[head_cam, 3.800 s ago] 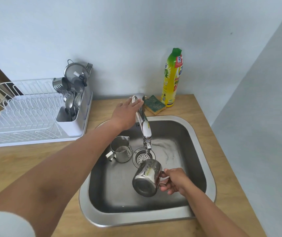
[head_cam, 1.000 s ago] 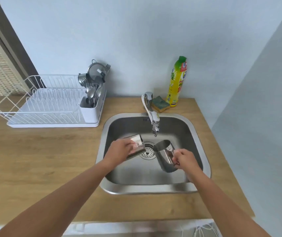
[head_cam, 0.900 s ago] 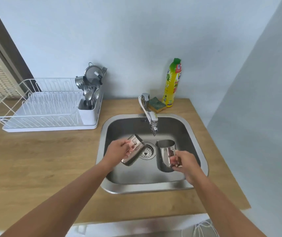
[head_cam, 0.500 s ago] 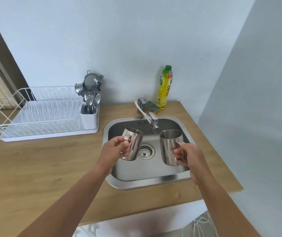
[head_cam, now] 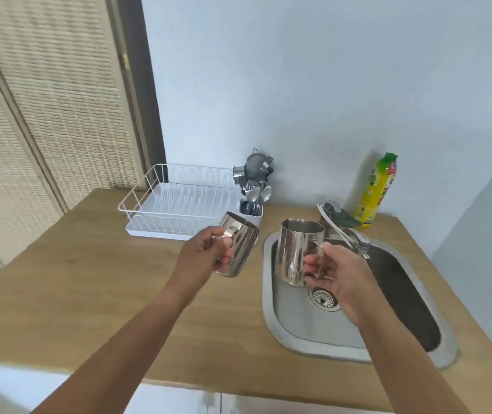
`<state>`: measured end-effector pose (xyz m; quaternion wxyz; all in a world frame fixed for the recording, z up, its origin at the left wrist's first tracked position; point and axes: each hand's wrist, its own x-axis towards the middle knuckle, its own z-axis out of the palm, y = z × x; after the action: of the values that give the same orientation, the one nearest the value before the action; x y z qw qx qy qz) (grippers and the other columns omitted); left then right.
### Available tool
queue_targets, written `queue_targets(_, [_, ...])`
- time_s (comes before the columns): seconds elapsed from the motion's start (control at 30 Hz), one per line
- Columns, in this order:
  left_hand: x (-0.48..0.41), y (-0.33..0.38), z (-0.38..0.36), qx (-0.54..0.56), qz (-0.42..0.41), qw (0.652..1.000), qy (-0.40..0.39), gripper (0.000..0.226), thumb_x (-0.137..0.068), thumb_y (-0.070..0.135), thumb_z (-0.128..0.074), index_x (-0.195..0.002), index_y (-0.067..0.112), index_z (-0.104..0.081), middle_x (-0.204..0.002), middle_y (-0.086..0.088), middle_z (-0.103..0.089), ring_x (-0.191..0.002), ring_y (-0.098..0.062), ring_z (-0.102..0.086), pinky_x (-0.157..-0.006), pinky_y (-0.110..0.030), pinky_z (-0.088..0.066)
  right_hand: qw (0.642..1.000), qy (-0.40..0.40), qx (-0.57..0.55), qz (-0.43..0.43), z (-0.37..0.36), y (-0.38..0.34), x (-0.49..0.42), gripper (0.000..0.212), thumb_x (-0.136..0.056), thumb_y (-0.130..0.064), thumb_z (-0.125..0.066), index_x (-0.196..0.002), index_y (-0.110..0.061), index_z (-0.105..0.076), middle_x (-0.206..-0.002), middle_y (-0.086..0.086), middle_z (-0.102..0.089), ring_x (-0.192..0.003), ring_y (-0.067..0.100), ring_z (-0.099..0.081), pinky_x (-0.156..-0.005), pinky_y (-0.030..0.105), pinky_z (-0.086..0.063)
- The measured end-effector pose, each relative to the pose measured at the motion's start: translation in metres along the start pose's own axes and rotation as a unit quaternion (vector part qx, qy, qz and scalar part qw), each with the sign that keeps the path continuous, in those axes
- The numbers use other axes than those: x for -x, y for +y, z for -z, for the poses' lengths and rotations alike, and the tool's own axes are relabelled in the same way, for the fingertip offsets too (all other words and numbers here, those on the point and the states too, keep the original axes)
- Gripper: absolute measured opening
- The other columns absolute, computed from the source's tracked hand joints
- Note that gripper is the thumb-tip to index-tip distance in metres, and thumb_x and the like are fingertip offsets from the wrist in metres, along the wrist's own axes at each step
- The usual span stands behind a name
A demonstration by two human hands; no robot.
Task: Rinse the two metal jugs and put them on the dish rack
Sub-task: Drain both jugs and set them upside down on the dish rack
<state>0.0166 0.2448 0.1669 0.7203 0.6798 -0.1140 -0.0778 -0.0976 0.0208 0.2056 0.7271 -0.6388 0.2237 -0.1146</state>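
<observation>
The left hand has its fingers curled round the handle of the smaller jug, held above the counter near the dish rack. The right hand grips the larger jug by its handle over the sink's left edge.

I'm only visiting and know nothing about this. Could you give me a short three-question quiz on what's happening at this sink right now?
1. True or false: the left jug and the right jug already sit on the dish rack.
2. The yellow dish soap bottle stands: A) in the sink B) on the counter C) in the rack.
3. Fill in: the left hand and the right hand each hold one metal ____.

Key: 1 false; 2 B; 3 jug.
</observation>
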Motion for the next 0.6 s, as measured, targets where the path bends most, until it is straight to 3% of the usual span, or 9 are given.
queue_targets(0.1, [-0.009,0.011,0.039,-0.011,-0.013,0.999,0.037,0.020,-0.094,0.015,-0.064,-0.112,0.006,-0.065,-0.072,-0.006,-0.063,-0.068,-0.016,-0.060,-0.076,-0.044,-0.057,0.999,-0.047,-0.004,0.013,-0.036,-0.013,-0.016,0.021,-0.101,-0.017,-0.046,-0.093,-0.006,-0.062,-0.081,0.013,-0.070,-0.082,0.029,-0.064,-0.091,0.058,-0.051])
queue_targets(0.37, [-0.069,0.031,0.112,-0.066,-0.048,0.989,0.120,0.015,-0.091,0.008,-0.065,-0.105,0.002,-0.069,-0.072,-0.007,-0.065,-0.068,-0.021,-0.054,-0.069,-0.034,-0.047,0.995,-0.086,0.023,0.038,-0.134,-0.029,-0.098,0.015,-0.099,-0.017,-0.051,-0.089,-0.013,-0.061,-0.087,0.012,-0.071,-0.080,0.024,-0.066,-0.086,0.048,-0.056])
queue_targets(0.5, [-0.116,0.031,0.139,-0.172,-0.055,0.977,0.111,0.011,-0.086,0.012,-0.071,-0.092,0.021,-0.075,-0.064,0.018,-0.067,-0.063,0.000,-0.059,-0.066,-0.016,-0.047,0.977,-0.073,0.155,0.125,-0.169,-0.027,-0.136,0.018,-0.097,-0.026,-0.053,-0.090,-0.015,-0.065,-0.088,0.007,-0.072,-0.083,0.023,-0.067,-0.080,0.038,-0.056])
queue_targets(0.6, [-0.148,0.027,0.151,-0.308,-0.076,0.943,0.097,0.013,-0.083,0.014,-0.073,-0.089,0.024,-0.078,-0.088,0.017,-0.075,-0.083,-0.001,-0.066,-0.079,-0.021,-0.050,0.918,-0.072,0.321,0.222,-0.187,-0.026,-0.161,0.018,-0.096,-0.024,-0.055,-0.084,-0.013,-0.060,-0.078,-0.004,-0.060,-0.072,0.011,-0.054,-0.063,0.024,-0.039])
